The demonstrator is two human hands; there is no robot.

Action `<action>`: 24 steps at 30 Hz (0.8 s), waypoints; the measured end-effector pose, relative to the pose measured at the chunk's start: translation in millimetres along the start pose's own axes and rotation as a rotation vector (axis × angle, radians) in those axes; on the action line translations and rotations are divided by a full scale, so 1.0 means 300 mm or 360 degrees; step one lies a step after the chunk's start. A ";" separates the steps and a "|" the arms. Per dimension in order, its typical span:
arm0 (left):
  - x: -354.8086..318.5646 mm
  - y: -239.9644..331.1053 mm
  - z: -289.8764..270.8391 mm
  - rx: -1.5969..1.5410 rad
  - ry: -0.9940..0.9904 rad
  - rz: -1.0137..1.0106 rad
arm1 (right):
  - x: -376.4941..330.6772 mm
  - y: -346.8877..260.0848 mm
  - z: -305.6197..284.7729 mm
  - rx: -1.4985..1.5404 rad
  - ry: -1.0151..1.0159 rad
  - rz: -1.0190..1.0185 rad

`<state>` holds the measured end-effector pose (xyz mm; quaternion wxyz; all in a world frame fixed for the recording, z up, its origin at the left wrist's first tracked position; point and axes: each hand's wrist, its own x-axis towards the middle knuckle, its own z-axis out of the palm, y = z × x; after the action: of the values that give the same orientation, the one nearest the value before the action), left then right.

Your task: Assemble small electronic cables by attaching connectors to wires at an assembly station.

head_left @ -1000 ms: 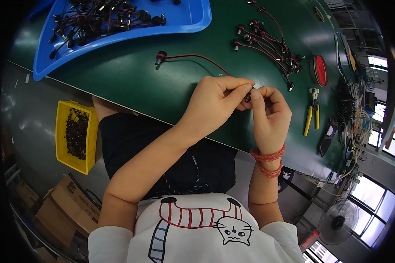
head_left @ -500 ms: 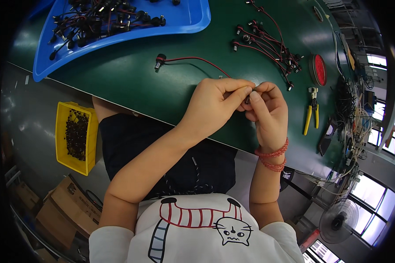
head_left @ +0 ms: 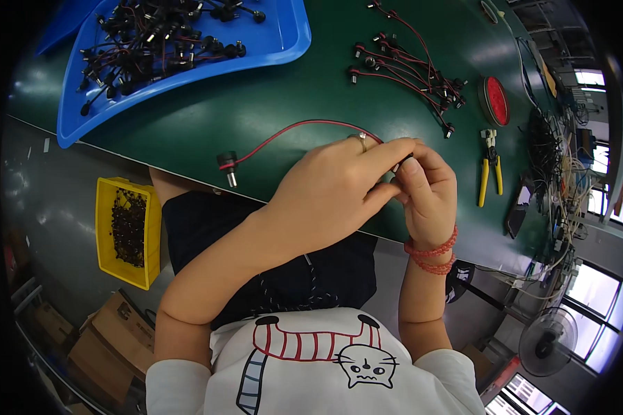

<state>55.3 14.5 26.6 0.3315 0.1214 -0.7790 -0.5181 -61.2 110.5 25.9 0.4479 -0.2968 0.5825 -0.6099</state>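
A thin red-and-black cable (head_left: 304, 122) arcs over the green table into my hands. Its free end carries a black connector (head_left: 227, 163) with a short silvery barrel, near the table's front edge. With thumb and fingers closed, my left hand (head_left: 332, 187) pinches the cable's other end. My right hand (head_left: 430, 190) meets it fingertip to fingertip, closed on a small black part (head_left: 403, 163) at that same end. Fingers hide most of this part. Beyond my hands lies a loose bunch of similar cables (head_left: 422, 76) with black ends.
A blue tray (head_left: 294, 48) heaped with black-ended cables sits at the far left. Yellow-handled pliers (head_left: 490, 169), a round tin of red stuff (head_left: 495, 100) and a dark flat object (head_left: 519, 207) lie at right. A yellow bin (head_left: 156, 238) of small dark parts stands below the table, left.
The cable's free connector has swung left and nearer to me, and its wire arcs higher. My left hand has turned over more, its back now facing up; both hands still meet at the cable's end.
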 end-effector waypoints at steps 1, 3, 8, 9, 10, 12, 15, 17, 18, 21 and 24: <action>-0.002 0.007 -0.010 0.0213 -0.0057 0.0041 | -0.009 -0.004 0.002 -0.0001 -0.0011 -0.0050; -0.004 0.013 -0.012 0.0429 -0.0120 0.0089 | -0.024 -0.012 0.006 0.0003 -0.0018 -0.0106; -0.008 0.026 -0.001 0.0563 -0.0101 0.0177 | -0.049 -0.019 0.005 0.0129 -0.0103 0.0040; -0.007 0.031 0.001 0.0582 -0.0109 0.0193 | -0.052 -0.017 0.003 0.0109 -0.0122 0.0025; -0.005 0.033 0.002 0.0602 -0.0116 0.0208 | -0.053 -0.015 0.002 0.0091 -0.0142 0.0010; -0.002 0.032 0.002 0.0606 -0.0132 0.0206 | -0.054 -0.015 0.003 0.0054 -0.0120 0.0006; 0.004 0.028 0.002 0.0608 -0.0172 0.0212 | -0.055 -0.016 0.010 -0.0024 -0.0062 -0.0009; 0.002 0.031 -0.002 0.0330 -0.0164 0.0067 | -0.060 -0.020 0.022 -0.0095 0.0009 -0.0169; 0.003 0.032 -0.003 0.0193 -0.0163 -0.0007 | -0.060 -0.023 0.025 -0.0131 0.0048 -0.0249; -0.004 0.013 0.010 0.0129 -0.0143 -0.0009 | -0.059 -0.033 0.025 -0.0383 0.0079 -0.0401; -0.001 0.000 0.014 0.0123 -0.0172 0.0031 | -0.057 -0.036 0.012 -0.0464 0.0108 -0.0398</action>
<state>52.7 17.7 25.4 0.2891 0.0983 -0.8164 -0.4901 -52.9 123.1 39.7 0.3010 -0.4079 0.6381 -0.5795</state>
